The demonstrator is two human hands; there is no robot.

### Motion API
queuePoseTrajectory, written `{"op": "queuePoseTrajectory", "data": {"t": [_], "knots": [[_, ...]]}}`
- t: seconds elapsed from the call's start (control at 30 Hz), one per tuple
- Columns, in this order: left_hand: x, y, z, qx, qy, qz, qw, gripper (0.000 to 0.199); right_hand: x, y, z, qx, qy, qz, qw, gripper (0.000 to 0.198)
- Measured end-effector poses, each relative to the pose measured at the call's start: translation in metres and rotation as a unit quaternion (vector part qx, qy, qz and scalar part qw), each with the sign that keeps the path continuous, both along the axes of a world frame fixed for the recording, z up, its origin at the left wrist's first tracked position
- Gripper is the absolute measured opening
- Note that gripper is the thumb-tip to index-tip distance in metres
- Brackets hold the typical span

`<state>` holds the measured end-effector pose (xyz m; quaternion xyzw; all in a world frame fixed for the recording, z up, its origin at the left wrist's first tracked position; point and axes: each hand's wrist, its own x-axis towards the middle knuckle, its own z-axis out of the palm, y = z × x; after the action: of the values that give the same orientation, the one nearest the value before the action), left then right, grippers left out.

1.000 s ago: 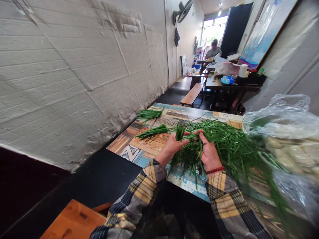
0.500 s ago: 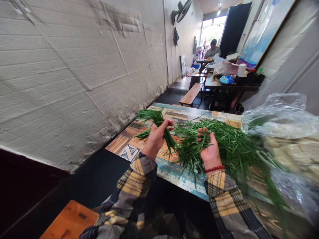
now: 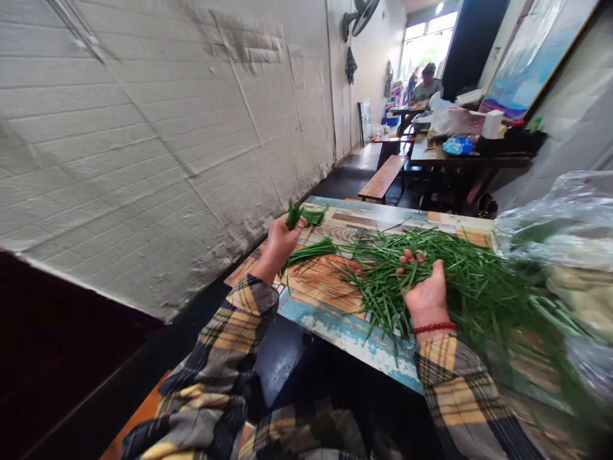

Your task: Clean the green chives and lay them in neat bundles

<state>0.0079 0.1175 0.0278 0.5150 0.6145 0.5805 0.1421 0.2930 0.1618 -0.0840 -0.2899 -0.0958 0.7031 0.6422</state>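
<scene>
My left hand [image 3: 280,243] is closed round a bunch of garlic chives [image 3: 293,216] at the left part of the table [image 3: 330,281]. Beside it, two neat bundles lie on the tabletop: one of chives [image 3: 313,249] nearer me and another [image 3: 312,217] farther back. My right hand [image 3: 425,287] rests palm up at a big loose heap of garlic chives [image 3: 464,275]. Its thumb stands apart and its fingers are loosely bent, with a few chive blades lying across them. A red bead bracelet circles that wrist.
A clear plastic bag [image 3: 565,217] with pale contents bounds the heap on the right. A white brick-pattern wall [image 3: 201,160] runs along the left. Behind are a wooden bench [image 3: 383,177], a cluttered dark table [image 3: 460,160] and a seated person [image 3: 428,86].
My left hand has moved left with its chives, away from the heap, and the bunch has turned in it. My right hand stays at the heap. The view has shifted slightly.
</scene>
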Motion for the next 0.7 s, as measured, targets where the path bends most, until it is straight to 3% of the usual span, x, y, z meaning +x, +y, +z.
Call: {"op": "queuePoseTrajectory", "data": {"t": [0.03,0.1,0.2,0.33,0.47,0.7], "knots": [[-0.003,0.005,-0.002,-0.026,0.106,0.008,0.994,0.020,-0.001,0.000,0.000,-0.005,-0.003,-0.005,1.000,0.039],[-0.006,0.014,-0.008,-0.100,0.286,0.022,0.953,0.021,-0.002,0.001,0.000,-0.011,-0.009,-0.012,1.000,0.036],[-0.002,0.029,-0.025,-0.204,0.421,0.049,0.883,0.019,-0.003,0.001,-0.002,-0.013,-0.013,-0.014,1.000,0.035],[0.000,0.049,-0.060,-0.302,0.480,0.024,0.823,0.034,-0.003,0.002,-0.004,-0.010,-0.017,-0.013,1.000,0.035],[-0.009,0.056,-0.087,-0.337,0.486,0.015,0.806,0.054,-0.003,0.002,-0.003,-0.015,-0.019,-0.011,1.000,0.034],[-0.033,0.039,-0.091,-0.325,0.509,-0.023,0.797,0.064,-0.005,0.001,0.002,-0.026,-0.021,-0.015,0.999,0.034]]}}
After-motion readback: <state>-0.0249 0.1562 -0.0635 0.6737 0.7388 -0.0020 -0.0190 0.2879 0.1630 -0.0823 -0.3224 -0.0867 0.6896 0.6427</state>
